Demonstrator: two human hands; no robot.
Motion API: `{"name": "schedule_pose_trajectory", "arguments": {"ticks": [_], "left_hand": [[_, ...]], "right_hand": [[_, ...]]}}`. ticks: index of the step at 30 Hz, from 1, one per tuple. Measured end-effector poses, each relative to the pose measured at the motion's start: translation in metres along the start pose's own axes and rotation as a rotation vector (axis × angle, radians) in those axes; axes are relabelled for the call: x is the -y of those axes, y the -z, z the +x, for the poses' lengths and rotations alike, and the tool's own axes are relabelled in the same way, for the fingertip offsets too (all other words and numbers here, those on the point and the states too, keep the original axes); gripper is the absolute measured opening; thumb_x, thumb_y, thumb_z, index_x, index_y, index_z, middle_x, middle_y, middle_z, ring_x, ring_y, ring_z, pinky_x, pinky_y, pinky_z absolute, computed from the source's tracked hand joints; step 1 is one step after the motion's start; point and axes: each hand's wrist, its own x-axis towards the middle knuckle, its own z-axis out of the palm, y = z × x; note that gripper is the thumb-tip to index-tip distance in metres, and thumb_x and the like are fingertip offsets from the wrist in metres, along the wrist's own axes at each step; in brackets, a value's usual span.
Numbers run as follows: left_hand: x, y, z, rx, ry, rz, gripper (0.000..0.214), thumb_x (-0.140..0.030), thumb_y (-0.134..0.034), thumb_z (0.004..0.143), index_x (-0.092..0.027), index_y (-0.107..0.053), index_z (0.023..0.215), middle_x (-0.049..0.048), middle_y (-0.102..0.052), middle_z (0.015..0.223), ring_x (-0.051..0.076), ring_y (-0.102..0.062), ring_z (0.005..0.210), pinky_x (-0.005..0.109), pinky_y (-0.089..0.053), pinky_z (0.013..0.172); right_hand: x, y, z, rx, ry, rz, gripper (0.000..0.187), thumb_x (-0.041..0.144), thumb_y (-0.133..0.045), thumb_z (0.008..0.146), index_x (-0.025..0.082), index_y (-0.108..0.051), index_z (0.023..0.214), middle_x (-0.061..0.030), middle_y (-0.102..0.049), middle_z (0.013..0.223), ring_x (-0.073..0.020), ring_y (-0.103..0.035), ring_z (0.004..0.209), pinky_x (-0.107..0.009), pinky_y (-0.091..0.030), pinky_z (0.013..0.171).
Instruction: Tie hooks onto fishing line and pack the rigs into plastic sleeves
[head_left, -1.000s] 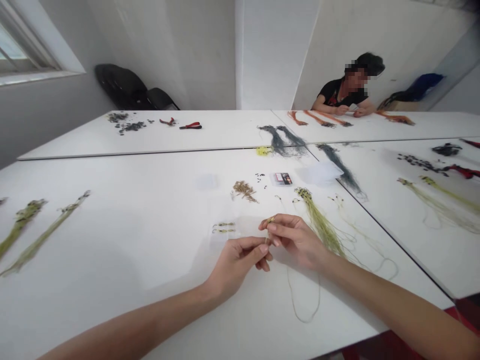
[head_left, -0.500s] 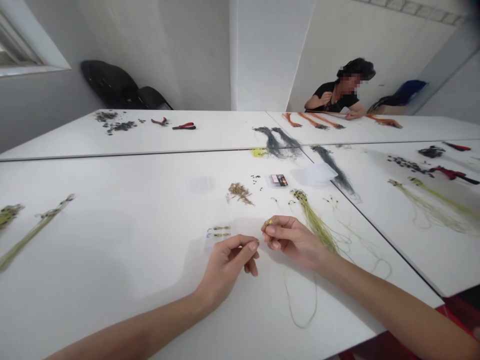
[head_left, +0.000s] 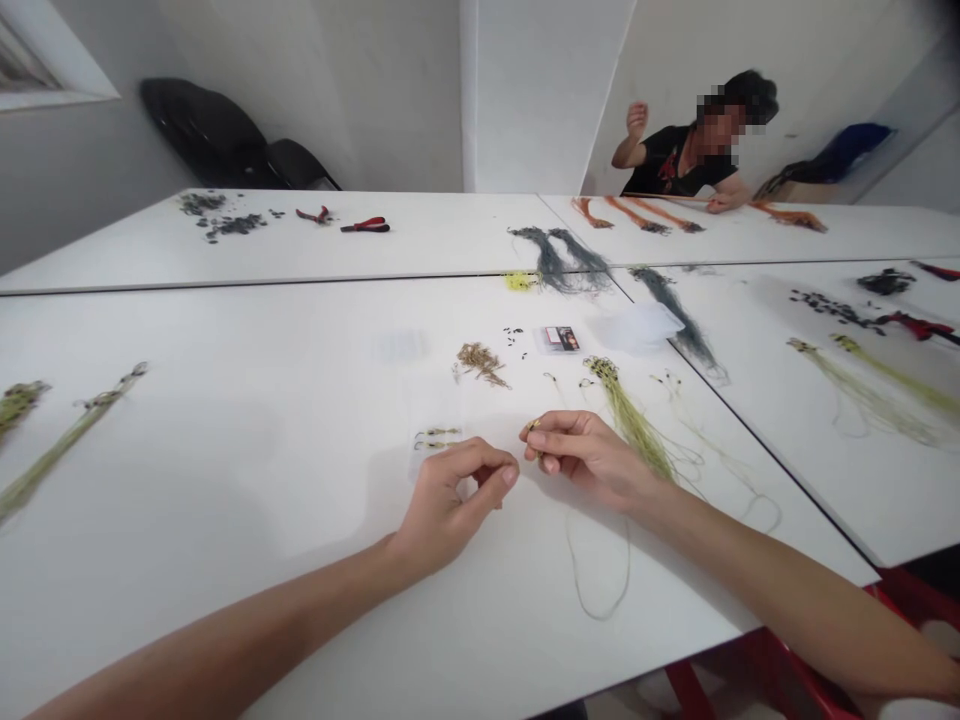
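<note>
My left hand (head_left: 450, 500) rests on the white table (head_left: 225, 420) with thumb and forefinger pinched together; what they hold is too thin to make out. My right hand (head_left: 585, 455) is close beside it, fingers pinched on a small gold fitting (head_left: 534, 426) with a pale green line (head_left: 600, 585) looping down toward the table's near edge. Two finished small rigs (head_left: 436, 438) lie just beyond my left hand. A bundle of yellow-green lines (head_left: 634, 420) lies right of my right hand.
A heap of small brass parts (head_left: 480, 360), black beads (head_left: 514, 334) and a small packet (head_left: 559, 338) lie further out. Dark line bundles (head_left: 562, 262), red pliers (head_left: 365, 226) and green bundles (head_left: 67, 440) are on the tables. A person in black (head_left: 675, 160) sits at the far table.
My hands have drawn slightly apart and my left fingers have curled in tighter. The view has shifted a little. The person at the far table has raised a hand.
</note>
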Motion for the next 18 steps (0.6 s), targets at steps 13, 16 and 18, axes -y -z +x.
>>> {"name": "schedule_pose_trajectory", "arguments": {"ticks": [13, 16, 18], "left_hand": [[-0.0017, -0.0015, -0.001, 0.16, -0.054, 0.12, 0.015, -0.023, -0.05, 0.093, -0.018, -0.061, 0.084, 0.002, -0.054, 0.075, 0.013, -0.047, 0.068, 0.027, -0.041, 0.065], [-0.0015, -0.0012, -0.001, 0.166, -0.053, 0.123, 0.015, -0.023, -0.049, 0.094, -0.018, -0.061, 0.085, 0.0021, -0.054, 0.076, 0.013, -0.048, 0.068, 0.026, -0.041, 0.065], [-0.0017, -0.0011, -0.0011, 0.172, -0.057, 0.126, 0.015, -0.023, -0.049, 0.094, -0.018, -0.061, 0.085, 0.0019, -0.054, 0.076, 0.012, -0.047, 0.067, 0.026, -0.04, 0.065]], "right_hand": [[-0.0012, -0.0038, -0.0007, -0.009, -0.014, 0.027, 0.011, 0.025, -0.077, 0.075, 0.016, -0.073, 0.078, -0.0024, -0.068, 0.075, -0.0056, -0.051, 0.053, -0.022, -0.043, 0.06], [-0.0001, -0.0047, -0.0008, -0.02, -0.017, 0.026, 0.012, 0.026, -0.078, 0.074, 0.016, -0.073, 0.077, -0.0024, -0.068, 0.074, -0.0063, -0.051, 0.054, -0.023, -0.044, 0.06], [0.0003, -0.0049, -0.0007, -0.021, -0.016, 0.031, 0.011, 0.025, -0.078, 0.074, 0.016, -0.073, 0.077, -0.0024, -0.068, 0.073, -0.0063, -0.052, 0.055, -0.022, -0.044, 0.061]]}}
